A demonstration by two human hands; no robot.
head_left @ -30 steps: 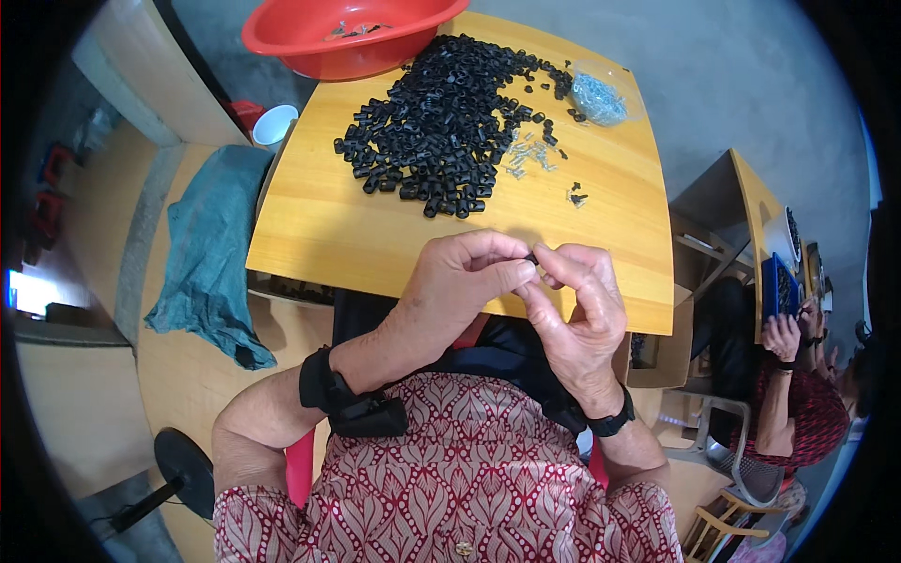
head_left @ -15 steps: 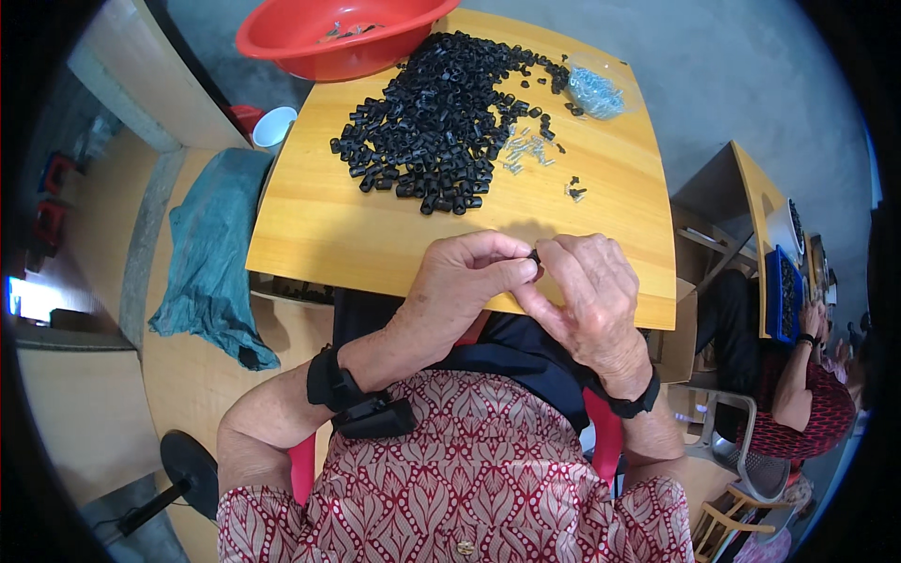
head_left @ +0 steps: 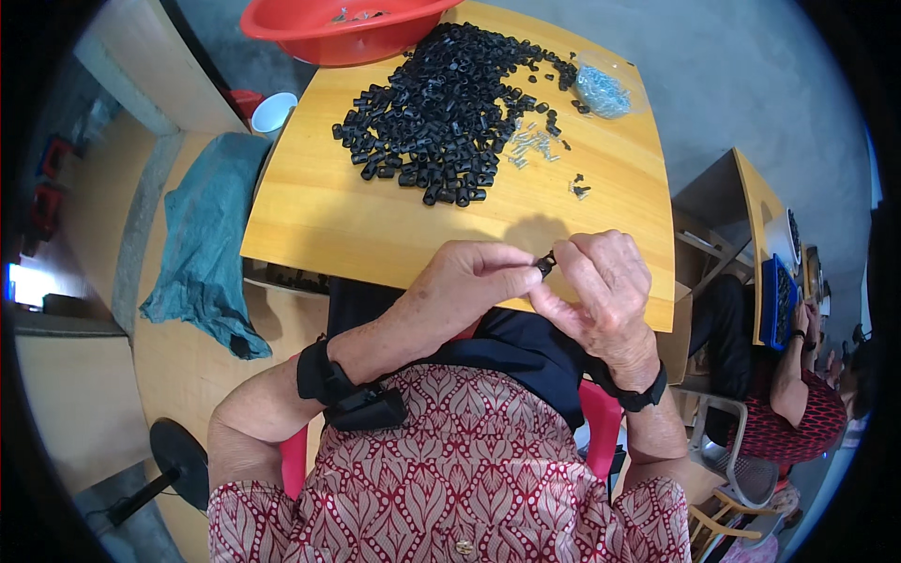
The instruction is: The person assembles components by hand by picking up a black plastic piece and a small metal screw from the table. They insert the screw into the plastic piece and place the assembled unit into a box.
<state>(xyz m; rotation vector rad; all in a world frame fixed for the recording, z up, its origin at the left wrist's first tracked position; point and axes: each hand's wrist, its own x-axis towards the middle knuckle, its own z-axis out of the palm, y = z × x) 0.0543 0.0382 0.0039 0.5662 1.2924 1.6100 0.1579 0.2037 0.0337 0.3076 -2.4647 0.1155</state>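
Observation:
Just over the near edge of the wooden table (head_left: 375,246), a small black plastic fitting (head_left: 544,265) is pinched between my two hands. My left hand (head_left: 477,280) grips it with thumb and index finger from the left. On the right side, the fingertips of my right hand (head_left: 601,286) close on the same piece and cover part of it. Beyond my hands lies a large heap of short black tubular fittings (head_left: 432,122). Small silver screws (head_left: 533,145) are scattered at its right side, and a few more pieces (head_left: 579,188) lie closer to me.
A red basin (head_left: 347,39) stands at the far left of the table. At the far right lies a clear bag of screws (head_left: 603,92). A green sack (head_left: 206,239) and a white bucket (head_left: 274,113) are left of the table. Another person (head_left: 793,403) works at the right.
The black fitting shows more between my fingertips now, and my hands have shifted slightly to the right. Both hands stay closed around it. The view has tilted a little.

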